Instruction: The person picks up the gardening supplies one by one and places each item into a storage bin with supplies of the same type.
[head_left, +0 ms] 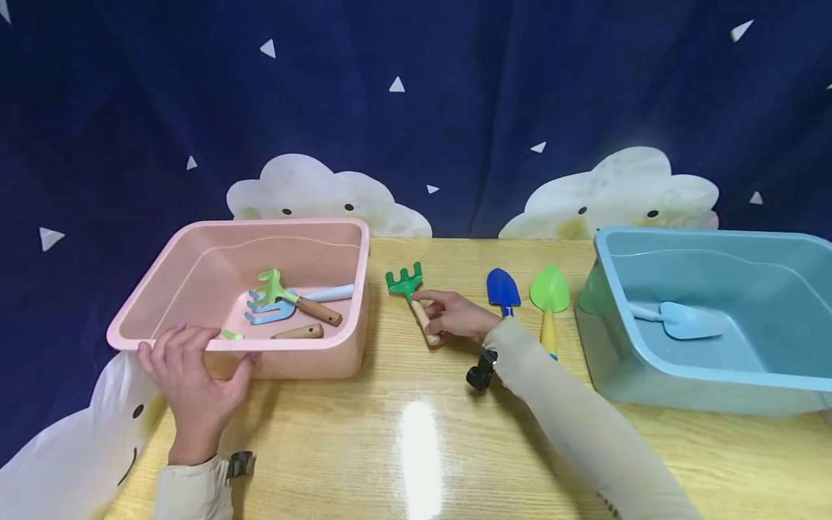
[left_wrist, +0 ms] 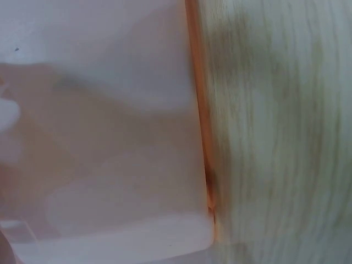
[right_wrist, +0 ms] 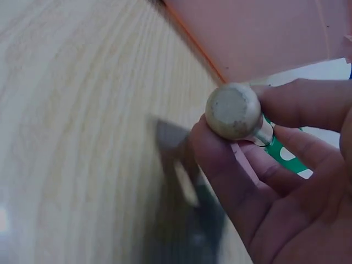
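Table (head_left: 325,448) bears a blue bin (head_left: 715,393) at right and a pink bin (head_left: 312,362) at left — left hand (head_left: 195,379) clamped on its near rim. Right hand (head_left: 458,315) pinches the green rake (head_left: 406,285) by its wooden handle, between thumb and fingers — tines beyond the fingertips, pointing away, just beside the pink bin.

A hand could pass over the near table (head_left: 338,433) between the left sleeve (head_left: 193,492) and right sleeve (head_left: 578,419), or between pink bin (head_left: 312,365) and rake (head_left: 406,284); two trowels (head_left: 550,289) (side by side) obstruct the way to the blue bin (head_left: 601,332).
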`<state>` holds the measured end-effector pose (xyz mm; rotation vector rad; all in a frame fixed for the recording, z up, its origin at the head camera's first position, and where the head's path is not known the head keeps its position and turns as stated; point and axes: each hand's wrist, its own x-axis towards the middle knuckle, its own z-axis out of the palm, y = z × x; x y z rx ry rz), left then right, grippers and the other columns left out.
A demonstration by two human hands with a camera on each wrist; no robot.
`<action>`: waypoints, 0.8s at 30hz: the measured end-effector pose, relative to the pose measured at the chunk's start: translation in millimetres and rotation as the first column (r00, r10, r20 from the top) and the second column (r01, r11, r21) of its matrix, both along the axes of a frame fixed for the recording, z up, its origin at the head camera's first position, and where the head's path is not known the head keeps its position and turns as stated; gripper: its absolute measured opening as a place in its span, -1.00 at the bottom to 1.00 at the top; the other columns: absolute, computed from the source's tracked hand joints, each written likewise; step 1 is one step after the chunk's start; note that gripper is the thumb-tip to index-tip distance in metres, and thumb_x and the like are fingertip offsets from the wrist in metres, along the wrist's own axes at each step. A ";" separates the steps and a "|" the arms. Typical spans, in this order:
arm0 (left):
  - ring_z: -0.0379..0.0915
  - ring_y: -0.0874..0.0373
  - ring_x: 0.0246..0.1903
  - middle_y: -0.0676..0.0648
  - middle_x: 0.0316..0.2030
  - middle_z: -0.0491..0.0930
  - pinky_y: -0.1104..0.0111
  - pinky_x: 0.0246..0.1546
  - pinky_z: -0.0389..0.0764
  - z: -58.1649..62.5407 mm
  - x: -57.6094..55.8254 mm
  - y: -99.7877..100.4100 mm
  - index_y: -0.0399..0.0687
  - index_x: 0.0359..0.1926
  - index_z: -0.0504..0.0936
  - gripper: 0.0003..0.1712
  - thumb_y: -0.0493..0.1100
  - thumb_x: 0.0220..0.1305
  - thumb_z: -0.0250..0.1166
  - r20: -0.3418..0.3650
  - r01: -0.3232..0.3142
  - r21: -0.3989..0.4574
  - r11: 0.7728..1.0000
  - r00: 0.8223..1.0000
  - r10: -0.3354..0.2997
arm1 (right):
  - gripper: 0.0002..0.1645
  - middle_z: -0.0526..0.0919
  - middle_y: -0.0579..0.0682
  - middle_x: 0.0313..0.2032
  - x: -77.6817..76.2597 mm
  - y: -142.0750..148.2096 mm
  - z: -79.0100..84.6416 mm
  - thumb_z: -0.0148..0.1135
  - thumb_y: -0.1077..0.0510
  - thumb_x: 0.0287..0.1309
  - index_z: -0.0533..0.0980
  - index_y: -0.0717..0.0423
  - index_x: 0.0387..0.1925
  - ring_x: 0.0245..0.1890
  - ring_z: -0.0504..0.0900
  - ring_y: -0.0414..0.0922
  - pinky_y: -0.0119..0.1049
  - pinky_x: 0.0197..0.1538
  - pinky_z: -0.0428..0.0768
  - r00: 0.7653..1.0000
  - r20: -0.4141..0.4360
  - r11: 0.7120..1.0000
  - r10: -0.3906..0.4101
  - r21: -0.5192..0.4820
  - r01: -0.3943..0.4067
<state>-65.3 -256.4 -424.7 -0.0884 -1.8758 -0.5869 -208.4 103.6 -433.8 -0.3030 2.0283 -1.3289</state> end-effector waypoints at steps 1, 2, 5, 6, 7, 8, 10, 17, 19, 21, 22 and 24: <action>0.29 -0.27 0.02 -0.33 -0.24 0.49 -0.28 0.30 -0.13 -0.5 0.7 -0.4 -0.33 -0.23 0.53 -0.19 0.43 0.09 0.22 0.002 -0.005 0.001 1.000 1.000 0.005 | -0.10 0.47 0.19 0.11 -0.7 0.9 2.4 0.22 0.42 0.12 0.22 -0.07 0.47 -0.20 0.55 -0.11 -0.24 -0.27 0.70 1.000 -0.014 1.000 0.001 0.006 -0.001; 0.29 -0.27 0.03 -0.33 -0.25 0.49 -0.27 0.31 -0.13 -0.9 1.3 -0.7 -0.33 -0.23 0.53 -0.19 0.43 0.09 0.22 0.002 -0.009 0.001 1.000 1.000 0.009 | -0.10 0.47 0.18 0.09 -1.2 1.7 5.1 0.22 0.43 0.12 0.23 -0.07 0.47 -0.22 0.55 -0.12 -0.23 -0.27 0.69 1.000 -0.025 1.000 -0.002 0.011 0.002; 0.29 -0.27 0.02 -0.33 -0.25 0.48 -0.27 0.31 -0.13 -1.1 2.1 -0.7 -0.33 -0.23 0.53 -0.21 0.40 0.09 0.23 -0.002 -0.007 0.001 1.000 1.000 0.007 | -0.10 0.44 0.17 0.06 -3.1 6.1 12.0 0.21 0.42 0.12 0.22 -0.07 0.47 -0.31 0.53 -0.13 -0.20 -0.27 0.68 0.998 -0.060 1.000 -0.007 0.021 0.008; 0.29 -0.27 0.02 -0.33 -0.25 0.48 -0.26 0.31 -0.13 -1.0 2.2 -0.4 -0.34 -0.23 0.53 -0.22 0.39 0.08 0.23 -0.002 -0.004 0.001 1.000 1.000 0.004 | -0.10 0.43 0.18 0.06 -3.7 8.1 14.0 0.20 0.42 0.13 0.21 -0.07 0.48 -0.33 0.53 -0.14 -0.19 -0.27 0.68 0.997 -0.071 1.000 -0.005 0.023 0.007; 0.29 -0.27 0.02 -0.33 -0.25 0.49 -0.26 0.31 -0.13 -0.7 2.2 0.0 -0.34 -0.23 0.53 -0.22 0.39 0.08 0.24 -0.001 -0.002 0.001 1.000 1.000 0.002 | -0.10 0.42 0.18 0.07 -4.3 10.1 15.8 0.19 0.42 0.13 0.20 -0.08 0.48 -0.36 0.53 -0.14 -0.17 -0.26 0.68 0.997 -0.079 1.000 -0.005 0.022 0.006; 0.28 -0.27 0.02 -0.33 -0.25 0.49 -0.25 0.32 -0.14 -0.4 2.4 0.4 -0.34 -0.23 0.53 -0.23 0.38 0.08 0.24 -0.002 0.000 0.003 1.000 1.000 0.000 | -0.10 0.41 0.18 0.09 -4.7 12.1 17.4 0.18 0.41 0.13 0.20 -0.11 0.48 -0.38 0.53 -0.14 -0.15 -0.25 0.67 0.996 -0.086 1.000 -0.006 0.024 0.008; 0.28 -0.27 0.02 -0.34 -0.25 0.48 -0.24 0.33 -0.15 0.1 2.7 1.3 -0.34 -0.23 0.53 -0.23 0.37 0.07 0.25 0.001 0.004 0.006 1.000 1.000 -0.004 | -0.10 0.41 0.20 0.13 -5.1 16.3 21.0 0.17 0.40 0.14 0.20 -0.13 0.48 -0.38 0.54 -0.15 -0.11 -0.22 0.67 0.995 -0.098 1.000 -0.005 0.021 0.007; 0.28 -0.26 0.02 -0.37 -0.21 0.48 -0.21 0.35 -0.16 0.2 2.6 1.4 -0.35 -0.23 0.54 -0.34 0.19 -0.07 0.31 0.004 0.010 0.013 1.000 1.000 -0.010 | -0.09 0.39 0.23 0.22 -1.5 28.3 39.2 0.17 0.39 0.12 0.21 -0.19 0.47 -0.22 0.59 -0.09 -0.04 -0.11 0.67 0.992 -0.124 0.999 -0.032 0.002 0.033; 0.28 -0.26 0.02 -0.37 -0.21 0.48 -0.20 0.35 -0.16 0.1 1.9 0.5 -0.35 -0.23 0.54 -0.34 0.19 -0.08 0.30 0.003 0.009 0.010 1.000 1.000 -0.009 | -0.08 0.40 0.24 0.23 0.4 31.1 45.2 0.17 0.38 0.11 0.21 -0.19 0.47 -0.18 0.60 -0.07 -0.03 -0.09 0.66 0.990 -0.138 0.999 -0.036 -0.005 0.036; 0.29 -0.26 0.02 -0.36 -0.22 0.48 -0.21 0.34 -0.15 0.2 1.0 -0.3 -0.35 -0.24 0.54 -0.31 0.25 -0.02 0.29 0.002 0.006 0.006 1.000 1.000 -0.006 | -0.09 0.42 0.27 0.24 2.8 34.1 51.0 0.16 0.39 0.11 0.21 -0.18 0.47 -0.17 0.62 -0.08 -0.05 -0.10 0.66 0.986 -0.161 0.999 -0.033 -0.013 0.032; 0.29 -0.26 0.02 -0.35 -0.24 0.49 -0.21 0.34 -0.14 0.1 0.6 -0.6 -0.35 -0.24 0.54 -0.28 0.30 0.01 0.28 0.001 0.004 0.003 1.000 1.000 -0.004 | -0.09 0.43 0.28 0.24 4.2 36.0 53.3 0.16 0.39 0.11 0.21 -0.17 0.47 -0.18 0.63 -0.08 -0.07 -0.11 0.66 0.984 -0.173 0.999 -0.031 -0.017 0.029; 0.30 -0.26 0.01 -0.34 -0.26 0.50 -0.22 0.33 -0.13 0.1 -0.1 -1.2 -0.34 -0.24 0.54 -0.24 0.36 0.05 0.26 -0.003 0.001 -0.005 1.000 1.000 -0.001 | -0.08 0.44 0.31 0.23 6.8 40.4 57.3 0.15 0.42 0.09 0.21 -0.15 0.47 -0.22 0.65 -0.10 -0.14 -0.15 0.65 0.981 -0.193 0.999 -0.027 -0.026 0.022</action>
